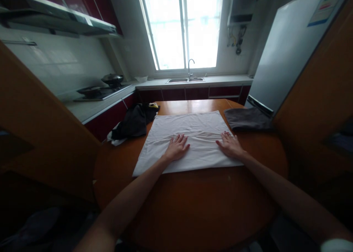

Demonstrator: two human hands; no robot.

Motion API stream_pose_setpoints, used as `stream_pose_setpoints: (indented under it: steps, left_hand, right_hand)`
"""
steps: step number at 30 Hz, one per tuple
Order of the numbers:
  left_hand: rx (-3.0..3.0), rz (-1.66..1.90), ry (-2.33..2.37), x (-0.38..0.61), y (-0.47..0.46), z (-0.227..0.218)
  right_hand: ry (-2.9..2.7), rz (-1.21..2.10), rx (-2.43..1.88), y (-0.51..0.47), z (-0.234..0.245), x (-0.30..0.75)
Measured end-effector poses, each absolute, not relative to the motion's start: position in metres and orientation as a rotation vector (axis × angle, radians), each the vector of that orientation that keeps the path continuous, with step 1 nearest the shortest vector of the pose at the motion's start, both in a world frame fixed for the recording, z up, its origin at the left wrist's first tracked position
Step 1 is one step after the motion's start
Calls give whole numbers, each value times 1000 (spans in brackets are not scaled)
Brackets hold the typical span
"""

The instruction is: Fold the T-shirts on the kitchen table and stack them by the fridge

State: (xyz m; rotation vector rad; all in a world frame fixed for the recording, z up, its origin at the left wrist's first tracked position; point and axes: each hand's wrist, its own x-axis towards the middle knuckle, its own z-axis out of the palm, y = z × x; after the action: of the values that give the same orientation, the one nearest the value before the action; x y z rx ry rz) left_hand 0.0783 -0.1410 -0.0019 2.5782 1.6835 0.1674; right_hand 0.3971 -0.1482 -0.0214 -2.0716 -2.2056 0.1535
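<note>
A white cloth point(193, 123), roughly rectangular, lies spread on the brown wooden table point(204, 204). Wrinkles run across its middle, between and in front of my hands. My left hand point(177, 147) rests flat on the cloth left of its centre, fingers stretched out and a little apart. Near the cloth's right edge my right hand point(229, 145) also lies flat, with its fingers spread. Both palms press on the fabric and neither hand grips anything. Whether the cloth is a single layer or folded, I cannot tell.
A dark heap of clothes point(135, 121) with some white fabric sits at the table's left edge. On the right lies a folded dark grey cloth point(248, 119). Beyond the table are a counter with a sink point(186, 80), a stove point(102, 93) and a fridge point(286, 49).
</note>
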Motion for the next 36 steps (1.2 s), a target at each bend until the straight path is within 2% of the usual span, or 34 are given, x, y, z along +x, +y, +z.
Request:
stream_pose_setpoints:
  steps: [4,8,13,18,23,36]
  left_hand:
    - [2578,189,1686,77,-139,-6]
    - [2588,193,1673,76,-139,-10]
    - [2556,250,1651,78,-141,-5]
    - [2489,420,1769,73,-142,0]
    - [2415,270,1891,62,-142,-5]
    - [2358,151,1943,57,-143,3]
  right_hand:
    - [-2154,54,-2096,-152,-19,407]
    - [-2159,-81,-1942,-153,-15,387]
    - [-2281,98,-1872,-153,-26,367]
    - [-2275,127,-1882,-152,-34,370]
    - [-2279,126,-1884,-152,-31,369]
    - [-2237,121,-1902,-155,-21,371]
